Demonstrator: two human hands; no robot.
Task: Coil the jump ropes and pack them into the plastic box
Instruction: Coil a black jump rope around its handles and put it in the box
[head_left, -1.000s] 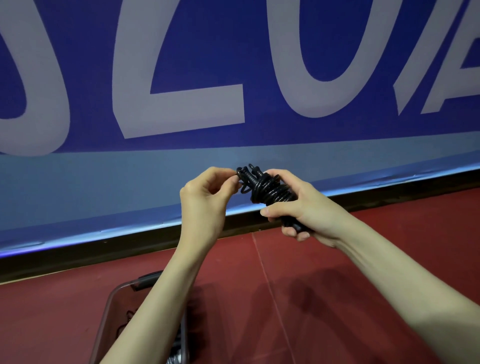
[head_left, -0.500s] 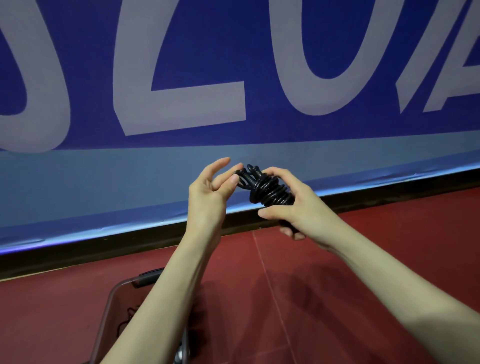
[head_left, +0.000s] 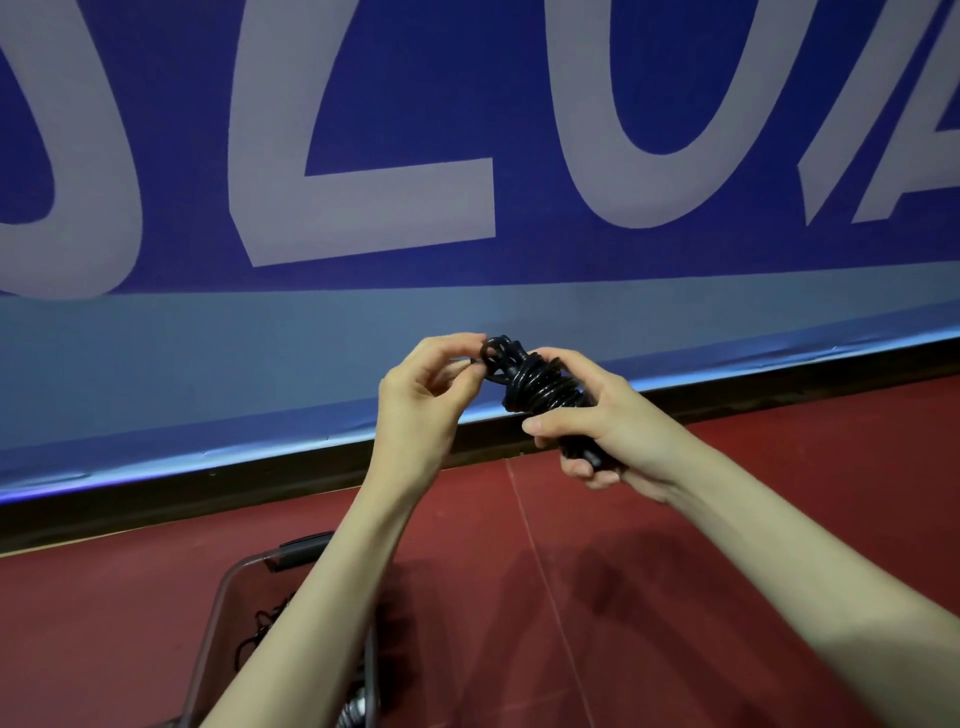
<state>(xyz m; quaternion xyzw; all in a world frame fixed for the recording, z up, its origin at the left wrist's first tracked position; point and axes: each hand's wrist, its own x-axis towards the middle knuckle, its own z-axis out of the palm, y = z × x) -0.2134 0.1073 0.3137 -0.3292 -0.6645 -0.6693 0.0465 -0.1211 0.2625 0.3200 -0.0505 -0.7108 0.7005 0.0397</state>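
At the lower left the plastic box (head_left: 218, 613) stands on the red floor (head_left: 727, 519), its rim partly covered by the left forearm; dark cord and something pale lie inside, too hidden to name. Above it the left hand (head_left: 421, 410) is curled, thumb and fingertips pinching the top loop of the black jump rope (head_left: 535, 387), which is held up in the air in front of the blue banner (head_left: 467, 156), well above the box. To the right, the right hand (head_left: 602, 431) grips the bundle round its lower part, fingers wrapped about it.

The step looks like tucking the last end to lock the coil. It would go best if the right hand kept the wraps squeezed so none slip while the left feeds the end under a turn and pulls it snug.

The rope's handles cannot be made out, nor whether the end is already tucked.
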